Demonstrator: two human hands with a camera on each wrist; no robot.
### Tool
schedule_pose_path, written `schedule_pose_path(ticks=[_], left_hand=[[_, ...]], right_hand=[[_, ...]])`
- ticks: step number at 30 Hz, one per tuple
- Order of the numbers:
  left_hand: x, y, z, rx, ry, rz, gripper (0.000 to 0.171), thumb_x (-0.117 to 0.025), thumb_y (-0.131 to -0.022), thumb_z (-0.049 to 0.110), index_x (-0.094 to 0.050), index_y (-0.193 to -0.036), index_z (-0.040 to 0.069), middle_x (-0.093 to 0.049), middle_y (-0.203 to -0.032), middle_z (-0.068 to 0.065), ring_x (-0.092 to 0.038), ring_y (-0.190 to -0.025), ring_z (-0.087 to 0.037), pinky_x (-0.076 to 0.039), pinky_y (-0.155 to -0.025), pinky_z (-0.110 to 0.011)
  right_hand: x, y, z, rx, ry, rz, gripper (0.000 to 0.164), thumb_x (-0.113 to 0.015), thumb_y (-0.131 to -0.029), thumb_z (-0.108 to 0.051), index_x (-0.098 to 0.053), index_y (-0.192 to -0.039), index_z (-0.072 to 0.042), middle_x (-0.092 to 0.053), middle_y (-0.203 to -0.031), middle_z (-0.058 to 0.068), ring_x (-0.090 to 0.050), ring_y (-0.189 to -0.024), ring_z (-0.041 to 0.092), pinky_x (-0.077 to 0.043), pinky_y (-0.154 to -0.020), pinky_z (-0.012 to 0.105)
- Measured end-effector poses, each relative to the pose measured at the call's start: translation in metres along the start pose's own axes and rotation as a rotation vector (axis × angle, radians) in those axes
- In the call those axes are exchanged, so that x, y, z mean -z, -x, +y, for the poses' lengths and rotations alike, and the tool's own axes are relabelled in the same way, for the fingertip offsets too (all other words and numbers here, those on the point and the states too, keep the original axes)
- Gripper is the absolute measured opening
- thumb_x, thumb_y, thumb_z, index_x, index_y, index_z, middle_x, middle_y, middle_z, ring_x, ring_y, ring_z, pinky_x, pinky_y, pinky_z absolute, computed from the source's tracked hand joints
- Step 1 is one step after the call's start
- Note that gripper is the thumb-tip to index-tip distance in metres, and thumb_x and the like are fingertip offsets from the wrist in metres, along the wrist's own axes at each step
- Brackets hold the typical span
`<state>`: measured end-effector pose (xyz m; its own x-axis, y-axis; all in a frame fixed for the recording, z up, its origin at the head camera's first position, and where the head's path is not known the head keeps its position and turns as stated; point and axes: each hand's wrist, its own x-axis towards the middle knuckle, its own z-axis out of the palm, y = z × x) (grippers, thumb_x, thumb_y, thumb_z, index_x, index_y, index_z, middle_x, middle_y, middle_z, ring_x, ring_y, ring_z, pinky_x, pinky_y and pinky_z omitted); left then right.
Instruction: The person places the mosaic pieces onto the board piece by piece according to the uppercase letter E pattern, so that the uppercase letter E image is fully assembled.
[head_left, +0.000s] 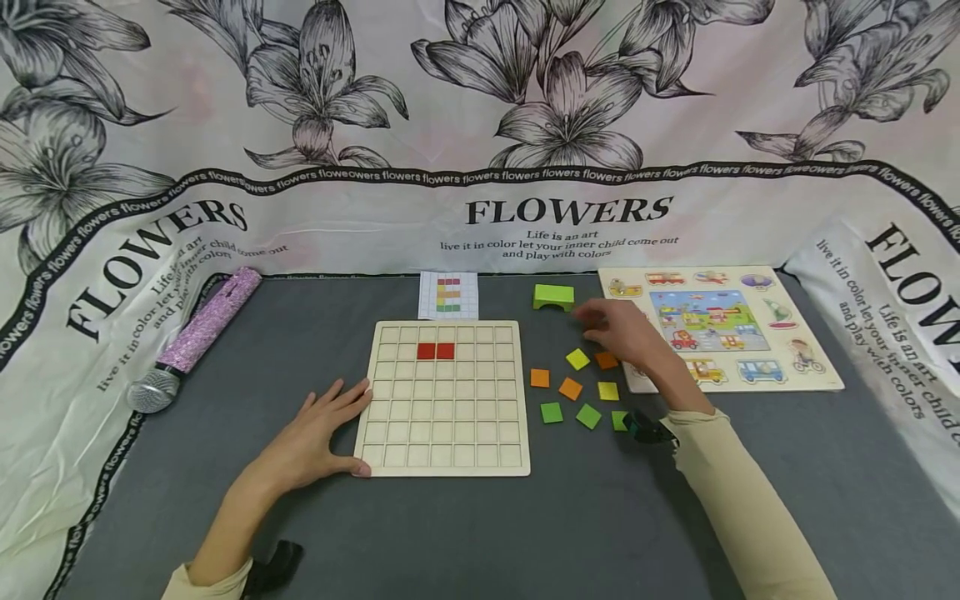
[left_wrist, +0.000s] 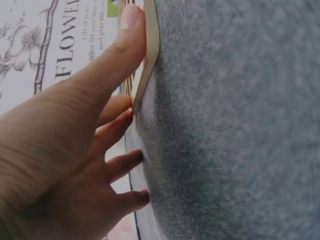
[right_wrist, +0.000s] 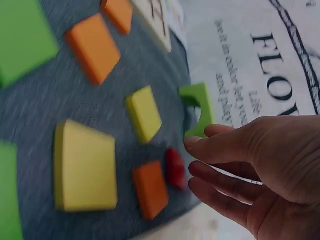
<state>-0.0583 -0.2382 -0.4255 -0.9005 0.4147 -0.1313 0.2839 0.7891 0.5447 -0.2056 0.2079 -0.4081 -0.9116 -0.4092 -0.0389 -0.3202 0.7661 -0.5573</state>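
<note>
My left hand (head_left: 318,437) is spread along the left side of a pale wooden grid board (head_left: 442,457), with the thumb at the near corner. In the left wrist view, that thumb (left_wrist: 131,17) lies against the board's edge. Two red square tiles (head_left: 436,351) sit side by side in the grid. My right hand (head_left: 624,333) hovers over the table beside a green arch block (head_left: 553,297), its fingers loosely bent and holding nothing. Below its fingertips, the right wrist view shows a red tile (right_wrist: 175,169), which the hand hides from the head view.
Right of the board lie loose orange tiles (head_left: 539,378), yellow tiles (head_left: 608,391) and green tiles (head_left: 551,412). A pattern card (head_left: 448,293) stands behind the board. A picture puzzle board (head_left: 806,292) lies at the right, and a pink glittery microphone (head_left: 213,321) at the left.
</note>
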Motion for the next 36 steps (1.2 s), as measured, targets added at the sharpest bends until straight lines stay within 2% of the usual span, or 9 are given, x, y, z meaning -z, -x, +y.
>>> schedule_pose_path(ticks=[9, 17, 24, 36], left_hand=[[-0.005, 0.0, -0.001, 0.02, -0.016, -0.016, 0.104, -0.086, -0.065, 0.042, -0.038, -0.151, 0.006, -0.027, -0.16, -0.011, -0.016, -0.145, -0.045, -0.009, -0.111, -0.069], [-0.004, 0.0, -0.002, 0.01, -0.026, -0.01, 0.108, -0.086, -0.064, 0.046, -0.037, -0.152, 0.007, -0.027, -0.16, -0.01, -0.015, -0.146, -0.045, -0.009, -0.11, -0.069], [-0.004, 0.0, -0.002, 0.011, -0.028, -0.004, 0.112, -0.086, -0.061, 0.049, -0.036, -0.152, 0.007, -0.027, -0.16, -0.01, -0.014, -0.146, -0.044, -0.008, -0.11, -0.069], [-0.004, -0.001, -0.001, 0.004, -0.022, -0.001, 0.112, -0.086, -0.061, 0.048, -0.035, -0.152, 0.006, -0.027, -0.16, -0.01, -0.014, -0.146, -0.044, -0.007, -0.11, -0.069]], right_hand=[[-0.004, 0.008, 0.012, -0.04, -0.009, 0.018, 0.029, -0.065, -0.09, 0.004, -0.065, -0.119, 0.006, -0.067, -0.112, 0.023, -0.063, -0.1, 0.037, -0.052, -0.086, 0.049], [-0.004, 0.008, 0.009, -0.023, -0.016, 0.066, 0.027, -0.067, -0.089, 0.003, -0.067, -0.116, 0.007, -0.068, -0.105, 0.022, -0.064, -0.094, 0.035, -0.053, -0.082, 0.049], [-0.006, 0.003, 0.005, -0.001, -0.092, 0.059, 0.026, -0.068, -0.089, 0.001, -0.068, -0.115, 0.005, -0.069, -0.099, 0.018, -0.066, -0.09, 0.032, -0.055, -0.076, 0.044], [-0.031, -0.019, -0.043, 0.111, -0.181, 0.023, 0.027, -0.069, -0.088, 0.001, -0.069, -0.115, 0.001, -0.068, -0.097, 0.012, -0.066, -0.091, 0.028, -0.055, -0.083, 0.042]])
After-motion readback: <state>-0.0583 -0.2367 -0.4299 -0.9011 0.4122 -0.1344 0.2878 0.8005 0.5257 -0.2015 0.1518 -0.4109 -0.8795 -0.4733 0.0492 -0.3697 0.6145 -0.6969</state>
